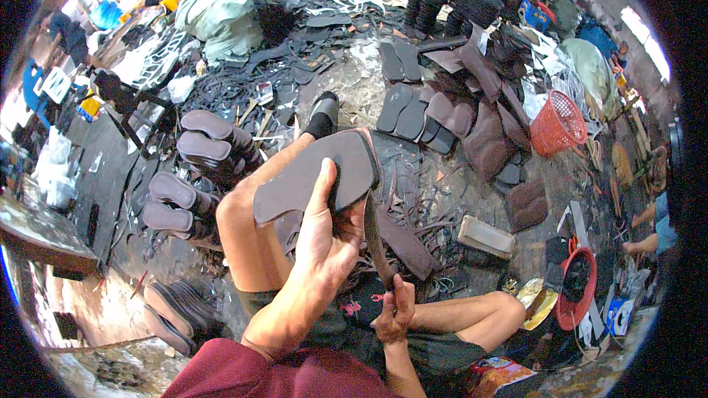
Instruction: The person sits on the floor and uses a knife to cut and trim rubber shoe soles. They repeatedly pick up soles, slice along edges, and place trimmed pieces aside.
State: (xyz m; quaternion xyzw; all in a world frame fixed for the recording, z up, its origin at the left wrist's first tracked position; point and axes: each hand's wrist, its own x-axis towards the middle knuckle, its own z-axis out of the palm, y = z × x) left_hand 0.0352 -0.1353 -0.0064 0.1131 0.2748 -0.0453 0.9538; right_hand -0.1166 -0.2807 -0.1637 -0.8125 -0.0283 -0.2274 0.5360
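My left hand (322, 242) grips a dark grey-brown shoe sole (295, 177), its thumb lying across the top face and the fingers underneath. The sole is raised above my bent legs, wide end toward the right. In my right hand (394, 313), lower and nearer to me, is the handle of a knife (377, 247). Its long blade points up and away, with the tip at the sole's right edge. A thin strip shows along that edge; whether it is partly cut off I cannot tell.
Stacked soles (203, 146) stand left of my knee, with more soles (402, 112) and brown sheets (490, 140) ahead right. A red basket (558, 125), a pale rectangular block (485, 236) and a red basin (577, 317) are at right. Dark scraps (295, 66) litter the floor; other people sit farther off.
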